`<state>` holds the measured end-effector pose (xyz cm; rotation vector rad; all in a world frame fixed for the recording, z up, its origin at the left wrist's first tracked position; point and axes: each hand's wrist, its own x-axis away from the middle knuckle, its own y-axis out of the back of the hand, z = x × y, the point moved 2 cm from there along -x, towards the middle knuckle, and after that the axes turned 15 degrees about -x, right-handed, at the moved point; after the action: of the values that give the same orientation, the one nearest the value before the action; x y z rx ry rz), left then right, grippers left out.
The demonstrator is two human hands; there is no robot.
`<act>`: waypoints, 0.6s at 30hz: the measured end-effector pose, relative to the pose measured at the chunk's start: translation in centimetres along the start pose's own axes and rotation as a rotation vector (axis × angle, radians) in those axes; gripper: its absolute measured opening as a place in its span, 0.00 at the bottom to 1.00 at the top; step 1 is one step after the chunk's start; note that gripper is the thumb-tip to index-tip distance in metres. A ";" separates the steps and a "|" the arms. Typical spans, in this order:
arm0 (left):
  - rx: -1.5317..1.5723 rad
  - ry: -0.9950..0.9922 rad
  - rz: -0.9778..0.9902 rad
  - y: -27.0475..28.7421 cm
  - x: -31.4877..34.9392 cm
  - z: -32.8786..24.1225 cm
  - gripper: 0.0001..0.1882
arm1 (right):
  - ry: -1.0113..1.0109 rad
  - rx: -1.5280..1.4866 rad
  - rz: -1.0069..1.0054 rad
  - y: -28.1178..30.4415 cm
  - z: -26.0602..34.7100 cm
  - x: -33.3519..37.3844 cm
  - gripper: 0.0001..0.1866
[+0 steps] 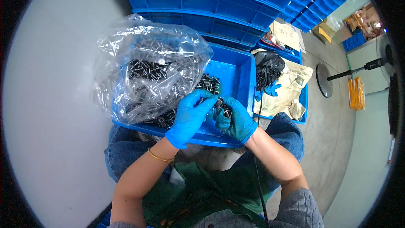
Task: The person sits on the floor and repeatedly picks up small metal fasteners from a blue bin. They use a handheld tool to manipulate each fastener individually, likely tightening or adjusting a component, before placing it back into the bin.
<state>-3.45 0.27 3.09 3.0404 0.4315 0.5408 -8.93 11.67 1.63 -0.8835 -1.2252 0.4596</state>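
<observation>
My left hand (188,114) and my right hand (239,121), both in blue gloves, meet over the front of a blue plastic bin (243,69). The left thumb and fingers pinch together at a small dark metal part (219,102), whose exact shape is hard to make out. Curled fingers of my right hand hold several small dark metal parts, partly hidden by the glove. Many dark screw-like metal parts (145,69) with shiny shafts lie in the bin's left side. Over and around them spreads a crumpled clear plastic bag (177,38). A few more such parts (211,83) lie beyond my left fingers.
Stacked blue crates (202,0) rise behind the bin. To the right, another blue bin holds brown paper (297,76) and a black plastic bag (270,65). A black cable (258,164) runs down past my right wrist. A stand fan's base (324,80) is on the floor.
</observation>
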 end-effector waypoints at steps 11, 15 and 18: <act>0.100 0.043 0.047 0.1 0.3 0.0 0.06 | -0.100 -0.077 -0.010 -0.4 -0.6 0.5 0.10; 0.091 0.039 0.037 0.1 0.3 0.4 0.06 | -0.063 -0.084 -0.025 -0.2 -0.5 0.5 0.09; 0.023 0.016 0.025 0.0 0.6 0.0 0.07 | -0.005 -0.080 -0.051 -0.1 -0.5 0.5 0.10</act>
<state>-2.91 0.46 3.33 3.0700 0.4031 0.5652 -8.30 11.81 2.01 -0.9170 -1.2749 0.3738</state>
